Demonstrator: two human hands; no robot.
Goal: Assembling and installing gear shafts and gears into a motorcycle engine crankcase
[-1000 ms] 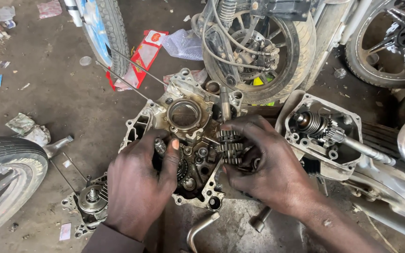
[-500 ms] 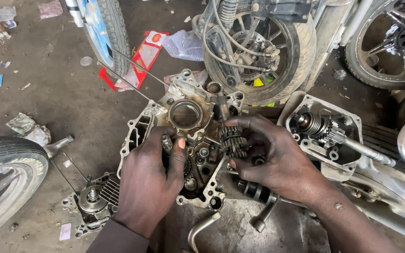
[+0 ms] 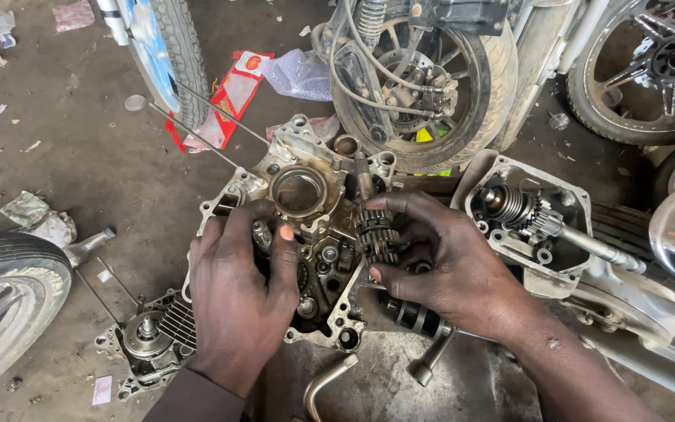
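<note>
The right hand pinches a gear cluster upright over the open engine case, shaft running near to far. Left of it, the left hand rests curled inside the case, fingertips pressed on the internals.

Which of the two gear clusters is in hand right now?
The gear cluster over the open crankcase, pinched by the right hand; the other gear cluster sits untouched in the right-side casing.

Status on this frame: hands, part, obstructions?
Right hand grips greasy steel gear cluster. Left hand rests inside grimy aluminium engine case. Nothing blocking.
</note>
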